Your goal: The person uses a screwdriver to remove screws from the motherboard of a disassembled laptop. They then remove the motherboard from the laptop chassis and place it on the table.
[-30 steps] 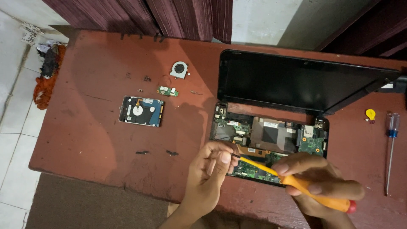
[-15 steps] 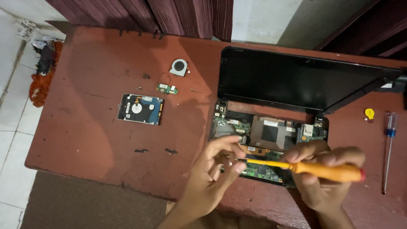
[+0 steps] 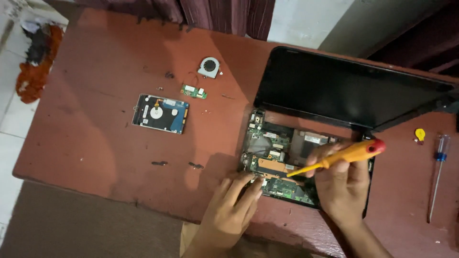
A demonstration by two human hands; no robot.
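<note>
An orange-handled screwdriver (image 3: 334, 160) lies at a shallow slant over an opened laptop (image 3: 287, 162). Its long axis runs from upper right to lower left: the red cap of the handle is up and to the right, and the metal tip points down and left, meeting the exposed circuit board near a copper-coloured plate. The right hand (image 3: 342, 184) is wrapped tight around the handle, fingers closed on it. The left hand (image 3: 234, 203) rests at the laptop's front left corner, fingers loosely spread and touching the board's edge, holding nothing. The laptop's dark screen (image 3: 349, 91) stands open behind. All this sits on a reddish-brown table (image 3: 95, 143). Well to the left lie a bare hard drive (image 3: 160, 113), a small green circuit board (image 3: 193, 91) and a round cooling fan (image 3: 209, 67). At far right lies a second, blue-handled screwdriver (image 3: 437, 177).
</note>
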